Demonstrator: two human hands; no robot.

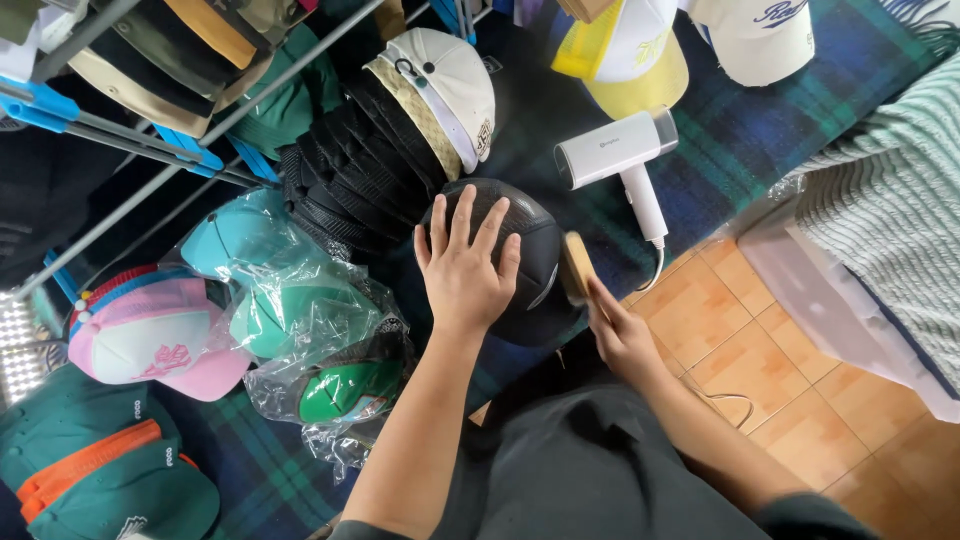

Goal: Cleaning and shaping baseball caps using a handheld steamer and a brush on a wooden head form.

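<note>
The left hand is pressing, fingers spread, on the black cap, while the right hand is gripping a wooden brush (touching the cap's 3 o'clock side).

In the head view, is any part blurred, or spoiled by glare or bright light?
Head view: the right hand with the wooden brush is slightly motion-blurred; the left hand on the black cap is sharp; glare glints on the plastic bags; a bright panel at the left edge is overexposed.
</note>
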